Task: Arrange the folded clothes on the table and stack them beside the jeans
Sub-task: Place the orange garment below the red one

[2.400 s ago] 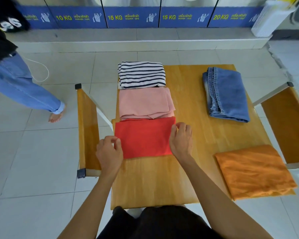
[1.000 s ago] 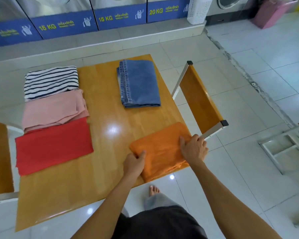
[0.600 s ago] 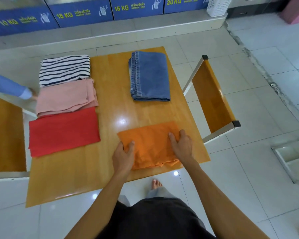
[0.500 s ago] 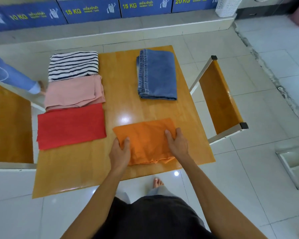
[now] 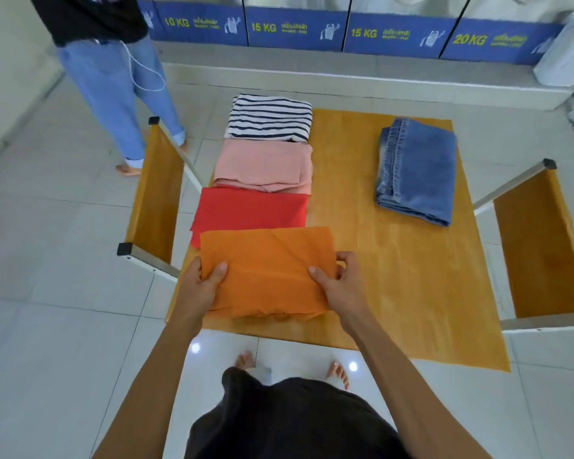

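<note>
On a square wooden table [image 5: 395, 276], four folded garments line the left side: striped top [image 5: 269, 118] farthest, pink cloth [image 5: 265, 167], red cloth [image 5: 251, 210], orange cloth [image 5: 265, 270] nearest, overlapping the red. Folded blue jeans [image 5: 418, 167] lie far right.

Wooden table [image 5: 395, 270] (striped [image 5: 269, 118], pink [image 5: 265, 167], red [image 5: 249, 210] folds; jeans [image 5: 418, 167])

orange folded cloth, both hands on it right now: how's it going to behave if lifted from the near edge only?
Probably floppy: the orange cloth looks thin, with soft creases across its top. Likely light, since the left hand and right hand pinch it with just thumbs and fingers. Its layered near edge looks loose, so the fold may well open unless both sides stay supported.
</note>
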Motion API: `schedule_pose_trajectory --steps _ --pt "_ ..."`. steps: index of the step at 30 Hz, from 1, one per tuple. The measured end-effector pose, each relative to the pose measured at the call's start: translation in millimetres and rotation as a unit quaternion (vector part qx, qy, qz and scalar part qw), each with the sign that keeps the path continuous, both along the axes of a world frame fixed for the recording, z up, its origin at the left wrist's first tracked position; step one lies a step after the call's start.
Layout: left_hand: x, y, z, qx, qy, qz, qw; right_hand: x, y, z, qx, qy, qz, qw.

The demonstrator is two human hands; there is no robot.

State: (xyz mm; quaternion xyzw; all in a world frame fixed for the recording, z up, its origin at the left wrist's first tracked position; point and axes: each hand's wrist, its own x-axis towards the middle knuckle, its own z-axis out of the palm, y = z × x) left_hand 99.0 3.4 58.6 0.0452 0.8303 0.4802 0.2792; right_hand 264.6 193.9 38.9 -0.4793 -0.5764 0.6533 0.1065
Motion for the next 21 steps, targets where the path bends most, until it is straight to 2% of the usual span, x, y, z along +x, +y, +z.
schedule_pose_trajectory --steps 2,5,7,11,16,21 --pt "-18.4 -17.7 -10.2 -0.037 -0.020 0.010 0.999 -13.1 -18.8 -6.8 -0.002 -0.027 0.010 1.000" --pt "-35.7 -41.4 -32.8 -0.099 -0.045 -0.002 0.994 -25.0 -43.9 -25.5 0.035 -0.133 0.078 0.987" --pt "-43.4 -53.8 -45.6 -0.120 -0.056 -0.018 0.991 -30.9 -52.9 -32.4 0.065 -0.174 0.100 0.978" --pt "-61.8 -63.1 -50.8 -0.108 -0.043 -0.039 0.992 -44.2 -55.0 -33.9 0.066 -0.181 0.049 0.980" --pt "-82.7 -66.8 -54.1 -0.105 -0.036 -0.057 0.992 -58.0 -69.4 -42.9 0.148 -0.204 0.041 0.967" --pt "-93.0 -66.9 -59.6 -0.130 -0.042 -0.090 0.987 -64.2 -75.1 -45.3 0.179 -0.213 0.008 0.960"
